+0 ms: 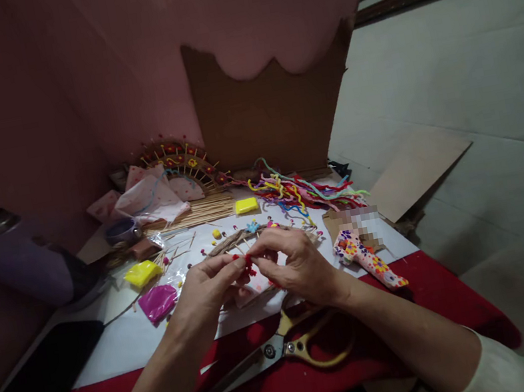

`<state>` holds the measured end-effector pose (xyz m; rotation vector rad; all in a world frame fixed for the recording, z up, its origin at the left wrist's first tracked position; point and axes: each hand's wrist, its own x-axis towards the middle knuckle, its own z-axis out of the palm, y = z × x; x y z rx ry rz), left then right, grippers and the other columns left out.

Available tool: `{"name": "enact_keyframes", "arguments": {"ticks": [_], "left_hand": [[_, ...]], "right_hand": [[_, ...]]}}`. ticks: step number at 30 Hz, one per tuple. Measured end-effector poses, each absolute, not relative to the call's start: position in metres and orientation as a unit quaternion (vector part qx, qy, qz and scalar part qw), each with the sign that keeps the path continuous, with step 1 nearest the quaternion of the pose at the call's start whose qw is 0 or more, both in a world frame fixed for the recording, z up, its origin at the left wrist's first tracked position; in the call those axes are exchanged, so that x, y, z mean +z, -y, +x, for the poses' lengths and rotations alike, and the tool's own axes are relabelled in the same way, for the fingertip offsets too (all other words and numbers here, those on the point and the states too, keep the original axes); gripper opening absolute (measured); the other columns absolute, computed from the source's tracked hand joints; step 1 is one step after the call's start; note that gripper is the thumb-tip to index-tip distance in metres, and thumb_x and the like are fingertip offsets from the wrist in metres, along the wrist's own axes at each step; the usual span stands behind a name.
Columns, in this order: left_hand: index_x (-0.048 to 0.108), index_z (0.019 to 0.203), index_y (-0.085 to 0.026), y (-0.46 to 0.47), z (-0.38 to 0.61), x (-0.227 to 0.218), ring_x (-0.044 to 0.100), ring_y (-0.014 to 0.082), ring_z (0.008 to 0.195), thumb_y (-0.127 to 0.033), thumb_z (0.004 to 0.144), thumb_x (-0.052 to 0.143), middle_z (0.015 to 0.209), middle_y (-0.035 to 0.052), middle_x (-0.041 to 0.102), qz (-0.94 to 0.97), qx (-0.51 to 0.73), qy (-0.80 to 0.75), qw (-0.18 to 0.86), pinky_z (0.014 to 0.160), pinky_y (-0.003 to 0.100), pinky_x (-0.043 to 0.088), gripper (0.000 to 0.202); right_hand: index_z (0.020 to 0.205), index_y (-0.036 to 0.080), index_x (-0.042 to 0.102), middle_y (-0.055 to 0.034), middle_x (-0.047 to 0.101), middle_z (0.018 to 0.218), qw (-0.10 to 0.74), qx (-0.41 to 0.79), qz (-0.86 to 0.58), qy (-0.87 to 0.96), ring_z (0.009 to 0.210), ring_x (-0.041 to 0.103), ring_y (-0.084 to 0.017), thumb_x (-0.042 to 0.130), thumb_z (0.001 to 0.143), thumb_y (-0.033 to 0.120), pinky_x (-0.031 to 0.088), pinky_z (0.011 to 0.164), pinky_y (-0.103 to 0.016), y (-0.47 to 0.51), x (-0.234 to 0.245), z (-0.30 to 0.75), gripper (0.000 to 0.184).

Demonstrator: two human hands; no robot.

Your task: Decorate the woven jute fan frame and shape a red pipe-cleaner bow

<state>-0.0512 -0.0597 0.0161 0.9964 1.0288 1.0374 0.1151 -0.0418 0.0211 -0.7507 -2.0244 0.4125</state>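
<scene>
My left hand [210, 286] and my right hand [294, 264] meet over a white sheet [125, 341] on a red table. Both pinch a small red bit of clay [248, 263] between their fingertips. Just beyond the fingers lies a curved cardboard piece [229, 241] studded with sticks and small coloured beads. Under my hands a pink patterned paper [257, 286] shows in part.
Gold-handled scissors [288, 347] lie on the red cloth near me. Yellow clay [142, 272], magenta clay [158, 302] and another yellow block [246, 205] sit at left and centre. Pipe cleaners [302, 192], a stick bundle [194, 213], a decorated fan [180, 163], a painted glue gun [367, 258] and a cardboard backing [268, 114] surround them.
</scene>
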Motion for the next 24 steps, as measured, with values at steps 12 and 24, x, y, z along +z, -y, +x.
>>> {"name": "enact_keyframes", "arguments": {"ticks": [12, 24], "left_hand": [[0.063, 0.060, -0.013, 0.0596, -0.0525, 0.0191, 0.053, 0.0103, 0.047, -0.029, 0.060, 0.077, 0.054, 0.0013, 0.061, 0.428, 0.417, -0.444, 0.667, 0.051, 0.022, 0.041, 0.021], [0.063, 0.063, -0.014, 0.0602, -0.0536, 0.0139, 0.048, 0.0087, 0.046, -0.029, 0.067, 0.071, 0.051, -0.0003, 0.059, 0.480, 0.395, -0.462, 0.632, 0.049, 0.021, 0.033, 0.018]], "right_hand": [[0.081, 0.019, 0.063, -0.0015, 0.060, 0.071, 0.438, 0.164, -0.291, 0.834, 0.070, 0.054, -0.014, 0.052, 0.080, 0.008, 0.043, 0.067, -0.027, 0.0423, 0.0240, 0.1168, 0.015], [0.081, 0.018, 0.061, -0.0006, 0.058, 0.070, 0.445, 0.180, -0.301, 0.824, 0.063, 0.051, -0.012, 0.053, 0.080, 0.010, 0.042, 0.062, -0.025, 0.0413, 0.0203, 0.1160, 0.011]]}}
